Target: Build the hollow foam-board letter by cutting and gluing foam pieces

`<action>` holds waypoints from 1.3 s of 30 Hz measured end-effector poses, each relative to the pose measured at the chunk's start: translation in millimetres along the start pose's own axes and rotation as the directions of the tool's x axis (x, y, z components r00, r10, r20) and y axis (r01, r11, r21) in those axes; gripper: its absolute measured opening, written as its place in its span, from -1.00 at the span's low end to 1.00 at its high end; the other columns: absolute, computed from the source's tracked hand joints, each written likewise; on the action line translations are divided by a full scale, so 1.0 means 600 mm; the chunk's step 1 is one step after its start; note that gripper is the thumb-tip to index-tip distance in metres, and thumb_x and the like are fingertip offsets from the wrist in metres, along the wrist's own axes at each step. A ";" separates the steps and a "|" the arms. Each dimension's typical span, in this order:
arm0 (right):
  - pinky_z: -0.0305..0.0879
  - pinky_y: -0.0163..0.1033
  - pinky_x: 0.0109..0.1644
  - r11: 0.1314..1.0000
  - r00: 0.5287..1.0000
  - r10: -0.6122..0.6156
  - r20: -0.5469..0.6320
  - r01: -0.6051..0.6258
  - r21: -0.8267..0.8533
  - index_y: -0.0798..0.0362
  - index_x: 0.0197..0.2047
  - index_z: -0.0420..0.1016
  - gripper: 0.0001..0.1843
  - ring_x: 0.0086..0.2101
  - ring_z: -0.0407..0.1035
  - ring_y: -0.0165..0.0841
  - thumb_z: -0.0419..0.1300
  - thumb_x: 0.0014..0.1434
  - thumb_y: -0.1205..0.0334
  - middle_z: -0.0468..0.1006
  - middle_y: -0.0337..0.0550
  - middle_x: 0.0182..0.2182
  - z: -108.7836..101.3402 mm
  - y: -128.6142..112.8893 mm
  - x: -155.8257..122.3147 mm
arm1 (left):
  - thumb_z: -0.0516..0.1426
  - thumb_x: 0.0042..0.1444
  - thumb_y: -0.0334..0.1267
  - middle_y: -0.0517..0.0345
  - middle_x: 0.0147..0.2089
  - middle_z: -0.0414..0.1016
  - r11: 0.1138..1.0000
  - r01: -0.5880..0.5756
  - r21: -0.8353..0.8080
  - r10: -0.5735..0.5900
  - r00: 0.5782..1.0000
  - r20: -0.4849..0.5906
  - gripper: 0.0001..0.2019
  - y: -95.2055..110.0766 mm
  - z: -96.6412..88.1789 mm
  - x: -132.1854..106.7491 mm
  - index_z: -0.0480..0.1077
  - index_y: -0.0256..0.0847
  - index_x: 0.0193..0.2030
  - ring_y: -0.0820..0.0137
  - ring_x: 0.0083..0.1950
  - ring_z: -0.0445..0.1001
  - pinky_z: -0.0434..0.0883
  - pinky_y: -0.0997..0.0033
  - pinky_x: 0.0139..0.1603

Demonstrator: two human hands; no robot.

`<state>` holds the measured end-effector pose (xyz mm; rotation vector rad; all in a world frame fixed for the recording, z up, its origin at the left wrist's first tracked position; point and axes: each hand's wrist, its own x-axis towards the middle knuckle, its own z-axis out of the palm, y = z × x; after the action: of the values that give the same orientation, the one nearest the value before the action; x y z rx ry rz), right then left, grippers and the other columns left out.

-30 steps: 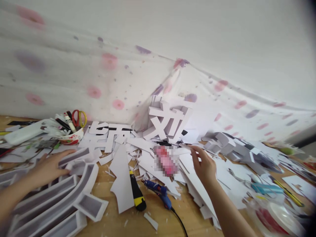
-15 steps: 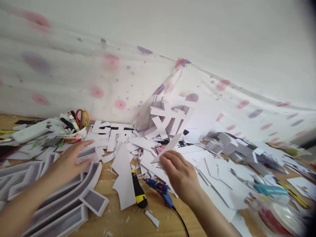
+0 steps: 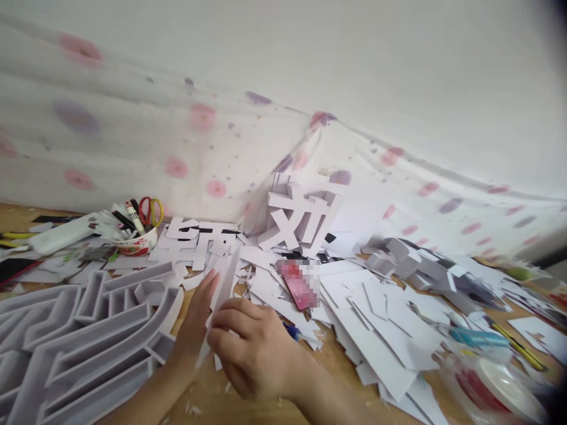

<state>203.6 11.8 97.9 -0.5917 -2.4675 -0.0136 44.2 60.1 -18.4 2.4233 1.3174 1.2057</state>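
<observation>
My right hand (image 3: 252, 348) is closed, its curled fingers on a long white foam-board strip (image 3: 228, 274) that stands tilted over the middle of the table. Along the strip's left side lies my left hand (image 3: 197, 324), fingers stretched out and close together, the palm turned towards the strip. The lower end of the strip is partly hidden by both hands. Just beyond my right hand, part of a blue glue gun (image 3: 291, 332) shows; the rest of it is covered. Left of my left hand sits a large white hollow-walled letter form (image 3: 101, 354).
A pink phone (image 3: 297, 289) lies on white scraps. Behind stand raised white characters (image 3: 301, 218). At the back left is a cup (image 3: 135, 243) of pens and scissors. White sheets (image 3: 376, 330), a tape roll (image 3: 500, 389) and a yellow cutter (image 3: 518, 342) lie right.
My right hand has moved left with the strip, uncovering the phone and hiding most of the glue gun. My left hand has come right, off the letter form, to the strip.
</observation>
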 end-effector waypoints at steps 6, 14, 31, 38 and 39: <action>0.34 -0.09 -0.06 0.909 0.978 0.112 -0.176 -0.029 0.416 0.01 -0.17 0.31 -0.78 -0.19 0.36 -0.29 -0.08 0.18 0.39 0.49 -0.07 -0.29 -0.064 0.009 -0.035 | -0.02 0.11 -0.39 0.00 0.25 0.21 0.980 -0.188 0.066 0.184 0.981 0.054 -0.49 0.020 -0.036 0.043 0.03 -0.13 0.22 0.19 0.33 0.08 -0.01 -0.07 0.33; 0.34 -0.03 -0.06 0.659 0.598 0.731 -0.327 -0.499 0.562 -0.04 -0.02 0.26 -0.72 -0.10 0.35 -0.23 0.05 0.21 0.09 0.39 -0.05 -0.08 -0.062 0.121 -0.170 | 0.03 -0.14 -0.50 0.06 -0.23 0.31 1.000 0.002 0.016 -0.001 0.996 -0.089 -0.72 0.032 -0.025 0.103 0.20 -0.18 -0.23 0.24 -0.14 0.33 0.37 0.21 -0.15; 0.11 0.01 0.03 0.216 0.296 0.926 -0.235 -0.925 -0.311 0.15 0.32 -0.18 0.00 -0.03 0.24 -0.01 0.22 -0.10 0.11 0.33 0.13 -0.02 0.110 0.251 -0.298 | 0.10 -0.06 -0.31 -0.05 -0.19 0.43 0.871 0.094 0.483 -0.202 0.963 0.178 -0.69 0.102 -0.071 0.148 0.30 -0.25 -0.11 0.10 -0.12 0.38 0.24 0.16 -0.13; 0.13 0.02 0.01 0.282 0.327 0.863 -0.386 -0.944 -0.170 0.17 0.28 -0.09 -0.06 -0.08 0.20 -0.03 0.19 -0.13 0.14 0.33 0.08 -0.09 0.105 0.259 -0.304 | 0.03 0.02 -0.26 -0.11 -0.10 0.46 0.803 0.202 0.560 -0.410 0.870 0.275 -0.66 0.038 -0.082 0.079 0.34 -0.26 -0.04 0.08 -0.07 0.41 0.24 0.16 -0.10; 0.13 0.02 0.01 0.287 0.327 0.850 -0.414 -0.945 -0.158 0.17 0.28 -0.08 -0.06 -0.08 0.19 -0.04 0.18 -0.14 0.13 0.33 0.07 -0.09 0.099 0.260 -0.305 | 0.02 0.02 -0.27 -0.12 -0.07 0.46 0.793 0.216 0.570 -0.428 0.863 0.268 -0.64 0.025 -0.084 0.069 0.33 -0.27 -0.02 0.07 -0.06 0.41 0.24 0.15 -0.09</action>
<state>368.4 85.5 -71.7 -1.9988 -1.5057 -0.1038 31.0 69.9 46.1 2.4041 2.0121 0.2629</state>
